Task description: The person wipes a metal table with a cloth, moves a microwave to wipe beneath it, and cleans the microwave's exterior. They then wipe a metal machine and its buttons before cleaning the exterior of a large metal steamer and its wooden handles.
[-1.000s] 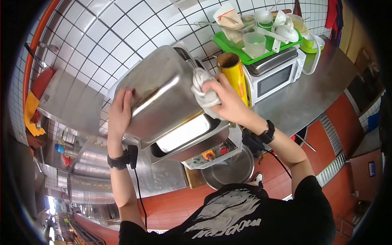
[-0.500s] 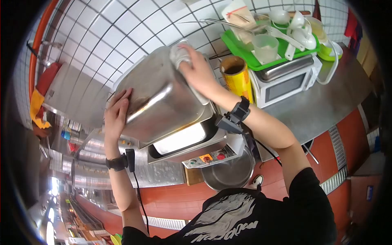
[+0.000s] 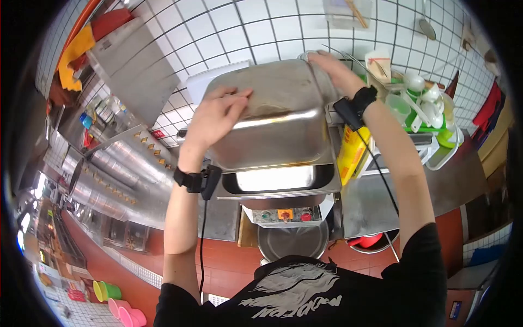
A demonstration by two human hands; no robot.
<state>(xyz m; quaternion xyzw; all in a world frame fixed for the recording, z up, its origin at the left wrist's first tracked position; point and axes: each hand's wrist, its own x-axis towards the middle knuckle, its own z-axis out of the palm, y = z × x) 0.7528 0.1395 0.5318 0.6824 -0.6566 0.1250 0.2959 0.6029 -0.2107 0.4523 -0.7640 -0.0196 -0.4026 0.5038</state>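
Note:
A large stainless steel box-shaped cover (image 3: 272, 139) tops a machine in front of me, with brownish marks along its front edge. My left hand (image 3: 218, 117) rests on the left part of its top, fingers stretched and holding nothing. At the far right corner, my right hand (image 3: 333, 70) is curled over the edge on a pale cloth (image 3: 306, 55), mostly hidden by the fingers and the cover. Below the cover is a steel tray (image 3: 231, 191) with a bright, shiny inside. Under that sits a control panel (image 3: 284, 216) with green, orange and red controls.
Right of the machine stands a yellow cylinder (image 3: 351, 150), beside a white microwave (image 3: 422, 152). A green tray (image 3: 430, 129) above it bears cups and ladles. A round steel pot (image 3: 293, 242) is below the machine. Tiled wall (image 3: 272, 41) rises behind.
My view has swung so the machine sits more central. My left hand has gone from the cover's left side onto its top. My right hand has moved to the far right corner with the cloth.

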